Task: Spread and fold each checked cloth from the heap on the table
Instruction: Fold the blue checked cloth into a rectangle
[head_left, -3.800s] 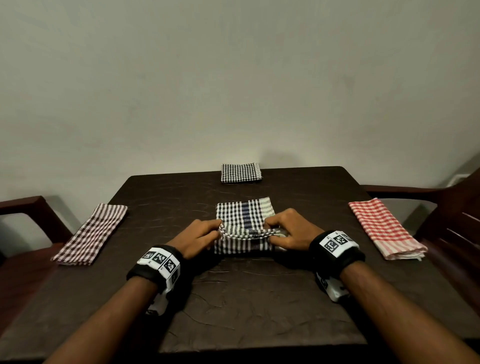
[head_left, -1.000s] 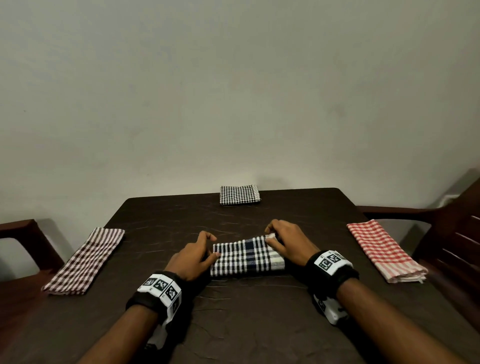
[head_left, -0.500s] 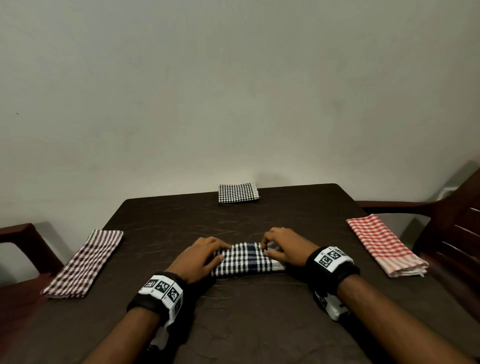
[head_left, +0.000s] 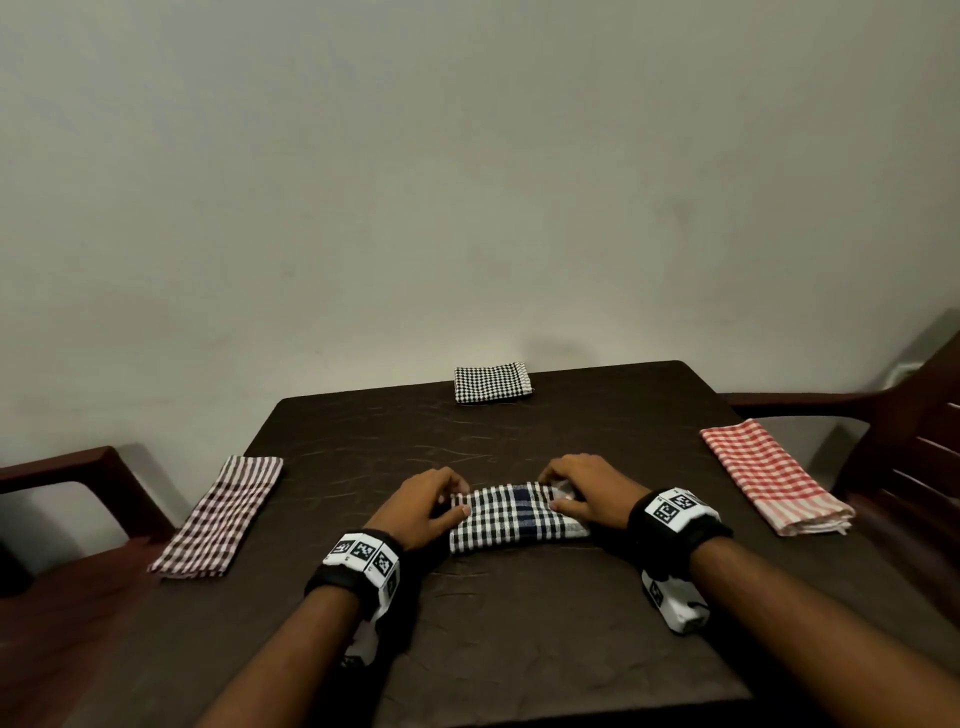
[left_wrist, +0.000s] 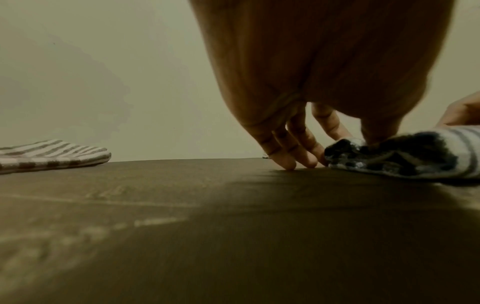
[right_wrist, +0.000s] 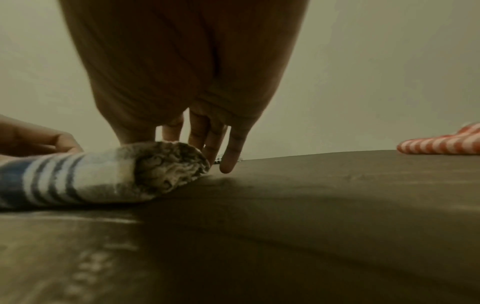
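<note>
— What's the setting?
— A dark table against a bare wall; the wrist bands carry square coded markers, no readable words.

— And the hands?
— The left hand and right hand pinch the ends of the folded blue-black checked cloth at mid-table — a narrower band than seconds ago.
</note>
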